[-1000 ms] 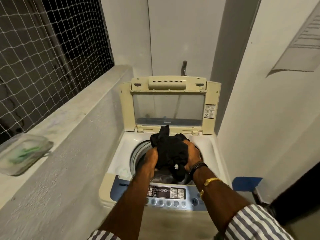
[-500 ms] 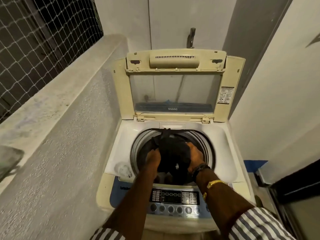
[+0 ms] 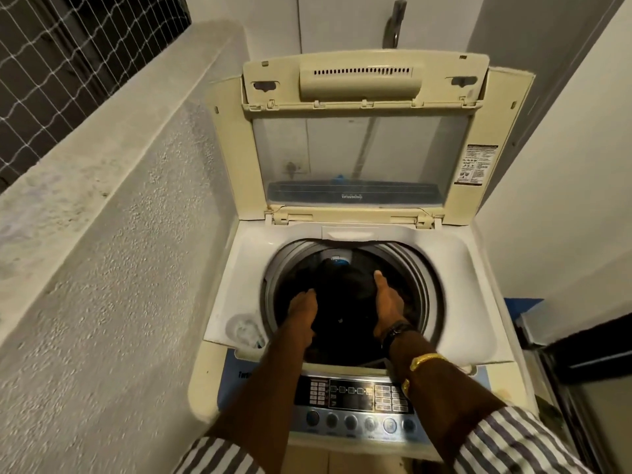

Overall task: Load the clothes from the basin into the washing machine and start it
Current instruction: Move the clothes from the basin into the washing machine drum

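Note:
The top-loading washing machine (image 3: pixel 232 278) stands with its lid (image 3: pixel 362 138) raised. Both my hands reach down into the round drum (image 3: pixel 415 278). A bundle of dark clothes (image 3: pixel 345 302) sits between them, low inside the drum. My left hand (image 3: pixel 302 307) grips the bundle's left side with its fingers pointing down. On the right side is my right hand (image 3: pixel 386 302), thumb stretched forward along the cloth and fingers hidden in the dark. The control panel (image 3: pixel 355 395) with its row of round buttons lies under my forearms. The basin is out of sight.
A rough concrete parapet (image 3: pixel 113 206) runs along the left, with netting (image 3: pixel 61 63) above it. White walls close in behind and to the right. A tap (image 3: pixel 395 23) sticks out above the lid. A dark door frame (image 3: pixel 588 354) stands at lower right.
My hands have carried the dark clothes from above the machine's rim down into the drum. My view has come closer and tilted down over the machine.

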